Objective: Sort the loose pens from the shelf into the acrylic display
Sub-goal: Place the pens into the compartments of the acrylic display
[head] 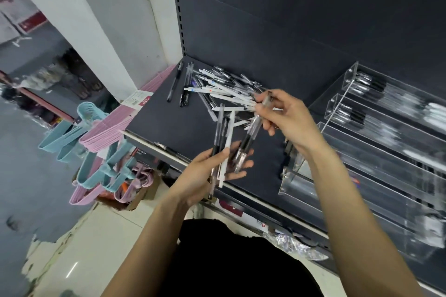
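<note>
Item: pen sorting, gathering step, judged well short of finished.

Loose pens (222, 84): a scattered heap is seen on the dark shelf (156, 123), left of the acrylic display (342, 142).

Left hand (212, 171): held palm up in front of the shelf, fingers curled round a small bundle of pens (223, 142).

Right hand (282, 113): fingertips pinched on a clear pen with a black grip (248, 142), its lower end lying at the left palm.

Display: several tiers are already stocked, though blurred.

Next move, as judged: the clear pen is to be matched to its kind and carried right to the fitting tier.
</note>
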### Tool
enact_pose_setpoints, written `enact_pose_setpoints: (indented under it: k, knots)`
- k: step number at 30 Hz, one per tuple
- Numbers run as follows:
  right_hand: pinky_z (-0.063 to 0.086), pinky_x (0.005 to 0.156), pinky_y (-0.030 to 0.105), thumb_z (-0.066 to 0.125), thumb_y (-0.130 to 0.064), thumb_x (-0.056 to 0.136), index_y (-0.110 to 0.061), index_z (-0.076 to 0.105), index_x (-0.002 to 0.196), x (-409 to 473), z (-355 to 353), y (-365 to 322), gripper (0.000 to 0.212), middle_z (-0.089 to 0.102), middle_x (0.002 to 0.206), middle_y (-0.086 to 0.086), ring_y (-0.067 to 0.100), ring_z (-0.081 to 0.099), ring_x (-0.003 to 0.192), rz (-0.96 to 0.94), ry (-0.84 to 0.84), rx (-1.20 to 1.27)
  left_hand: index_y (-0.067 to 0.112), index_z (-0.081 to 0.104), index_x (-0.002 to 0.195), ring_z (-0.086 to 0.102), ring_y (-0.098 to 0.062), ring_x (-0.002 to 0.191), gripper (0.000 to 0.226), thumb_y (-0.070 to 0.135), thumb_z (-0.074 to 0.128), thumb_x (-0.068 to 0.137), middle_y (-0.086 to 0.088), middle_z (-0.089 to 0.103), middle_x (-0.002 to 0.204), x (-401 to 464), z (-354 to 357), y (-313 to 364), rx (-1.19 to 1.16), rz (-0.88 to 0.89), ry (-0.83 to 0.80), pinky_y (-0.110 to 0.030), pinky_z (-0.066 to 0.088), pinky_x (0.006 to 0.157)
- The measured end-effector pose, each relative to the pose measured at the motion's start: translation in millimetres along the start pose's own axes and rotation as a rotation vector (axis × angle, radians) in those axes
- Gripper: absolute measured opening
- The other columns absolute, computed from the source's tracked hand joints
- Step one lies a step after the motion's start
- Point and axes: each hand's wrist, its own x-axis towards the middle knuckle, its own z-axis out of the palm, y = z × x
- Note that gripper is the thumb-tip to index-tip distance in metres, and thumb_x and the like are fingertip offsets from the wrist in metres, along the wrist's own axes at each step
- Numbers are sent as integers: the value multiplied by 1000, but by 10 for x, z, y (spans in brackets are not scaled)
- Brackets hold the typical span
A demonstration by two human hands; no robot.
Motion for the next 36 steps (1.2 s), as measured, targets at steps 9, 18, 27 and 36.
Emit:
enact_pose_setpoints:
  k: [9, 18, 27, 36]
  knots:
    - [51, 53, 22, 67, -12, 86, -8, 56, 104, -11, 6, -21, 22, 61, 70, 2, 8, 58, 52, 38, -277, -184, 6, 55, 125, 66, -33, 106, 37, 19, 44, 93, -15, 66, 119, 29, 145, -81, -34, 15, -15, -37, 56, 85]
    - [55, 66, 18, 57, 2, 89, -9, 51, 84, -73, -205, -48, 14, 62, 78, 6, 11, 68, 65, -74, 274, 350, 10, 58, 120, 65, -22, 110, 32, 15, 32, 101, -7, 67, 119, 193, 57, -89, -305, 264, 194, -32, 55, 89]
    - [52, 81, 25, 71, -5, 82, -12, 54, 79, -288, 651, 389, 18, 69, 89, 0, 11, 69, 87, -61, 382, 174, 6, 62, 106, 66, -19, 104, 21, 12, 43, 99, -11, 68, 113, 416, 229, -20, -569, 360, 338, -34, 53, 94]
    - [51, 74, 14, 71, -8, 83, -6, 56, 79, -402, 751, 443, 15, 68, 87, -12, 0, 67, 80, -79, 290, -75, 4, 50, 131, 65, -14, 107, 33, 12, 39, 101, -1, 67, 121, 385, 200, -54, -476, 315, 324, -31, 56, 85]
